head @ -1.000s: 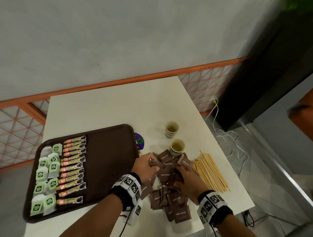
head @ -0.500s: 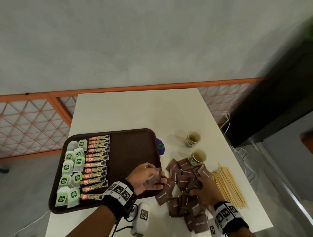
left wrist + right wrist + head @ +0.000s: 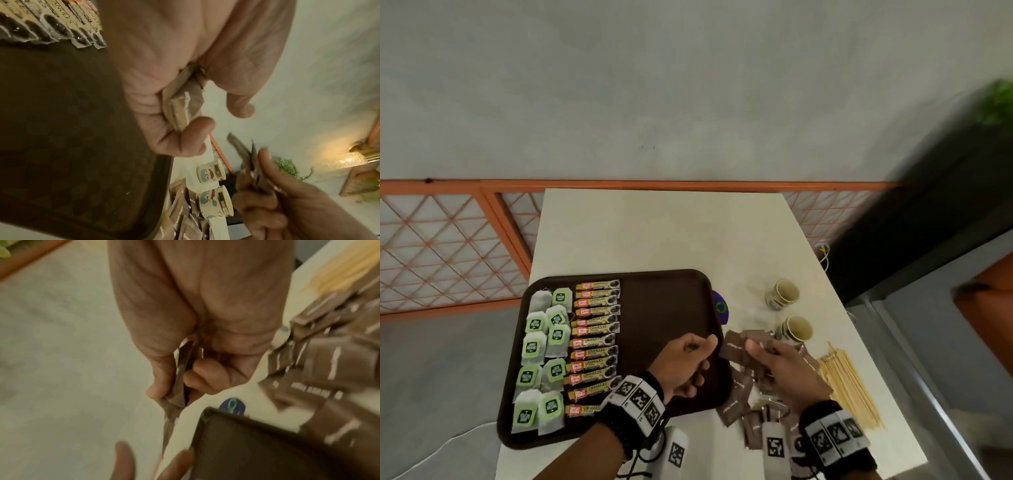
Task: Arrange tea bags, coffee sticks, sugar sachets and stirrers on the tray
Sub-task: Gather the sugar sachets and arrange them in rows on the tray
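Hovering over the tray's [image 3: 671,287] right edge, the left hand [image 3: 681,366] curls its fingers [image 3: 197,128] round brown sugar sachets [image 3: 183,104], while the right hand [image 3: 787,373] pinches more sachets [image 3: 734,346] beside it above the desk [image 3: 661,233].

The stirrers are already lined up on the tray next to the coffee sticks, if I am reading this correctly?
Not quite: the stirrers lie in a loose pile on the table, right of the tray, as the head view shows. Only the tea bags sit beside the coffee sticks.
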`<state>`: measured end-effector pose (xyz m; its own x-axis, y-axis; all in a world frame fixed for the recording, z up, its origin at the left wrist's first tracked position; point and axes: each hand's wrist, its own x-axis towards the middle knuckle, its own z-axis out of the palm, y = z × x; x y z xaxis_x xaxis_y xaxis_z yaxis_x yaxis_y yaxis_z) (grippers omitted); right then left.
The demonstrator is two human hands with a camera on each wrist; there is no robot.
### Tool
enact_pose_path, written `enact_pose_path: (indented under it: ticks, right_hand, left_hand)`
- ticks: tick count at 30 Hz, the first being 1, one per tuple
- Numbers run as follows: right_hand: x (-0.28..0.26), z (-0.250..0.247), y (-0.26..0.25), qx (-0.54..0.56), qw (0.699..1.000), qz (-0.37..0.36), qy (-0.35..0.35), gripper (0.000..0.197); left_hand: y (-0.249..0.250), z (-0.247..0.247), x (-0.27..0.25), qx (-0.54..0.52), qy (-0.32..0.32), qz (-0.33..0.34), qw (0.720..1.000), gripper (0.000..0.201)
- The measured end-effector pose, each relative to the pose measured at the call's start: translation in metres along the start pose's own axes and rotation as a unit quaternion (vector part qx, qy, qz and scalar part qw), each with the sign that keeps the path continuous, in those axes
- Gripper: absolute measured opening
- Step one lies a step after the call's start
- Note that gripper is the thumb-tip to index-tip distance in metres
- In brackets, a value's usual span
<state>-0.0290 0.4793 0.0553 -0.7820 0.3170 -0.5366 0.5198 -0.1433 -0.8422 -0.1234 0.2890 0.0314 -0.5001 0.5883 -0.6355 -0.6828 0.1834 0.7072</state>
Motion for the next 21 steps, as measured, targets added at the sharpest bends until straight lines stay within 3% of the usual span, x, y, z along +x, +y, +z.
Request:
enact_pose_path:
  ticks: [3,7,11,15,19,21]
  right_hand:
    - [-0.004,0.048,-0.011,-0.012,0.999,-0.02,-0.035,0.028]
    - [-0.008,0.087,-0.014,-0.106,0.991,-0.065,-0.045,0.023]
    - [-0.009,0.094,-0.017,-0.009,0.995,-0.049,-0.085,0.025]
    - [0.003,0.084,-0.026,0.078,0.994,-0.041,-0.065,0.024]
    - [0.011,0.084,-0.035,0.057,0.996,-0.052,-0.047,0.018]
    - [0.012,0.09,-0.04,-0.012,0.996,-0.076,-0.053,0.019]
  left_hand:
    - [0.001,-0.012,-0.006,-0.052,-0.027,0.011,0.998,0.038]
    - [0.002,-0.037,-0.018,-0.082,-0.028,0.051,0.995,0.019]
    - [0.006,-0.059,-0.029,-0.085,-0.014,0.111,0.99,0.022]
    - [0.015,-0.073,-0.036,-0.141,0.014,0.127,0.982,0.037]
    - [0.018,-0.079,-0.033,-0.171,0.05,0.133,0.975,0.021]
    - [0.019,-0.079,-0.033,-0.159,0.06,0.142,0.975,0.015]
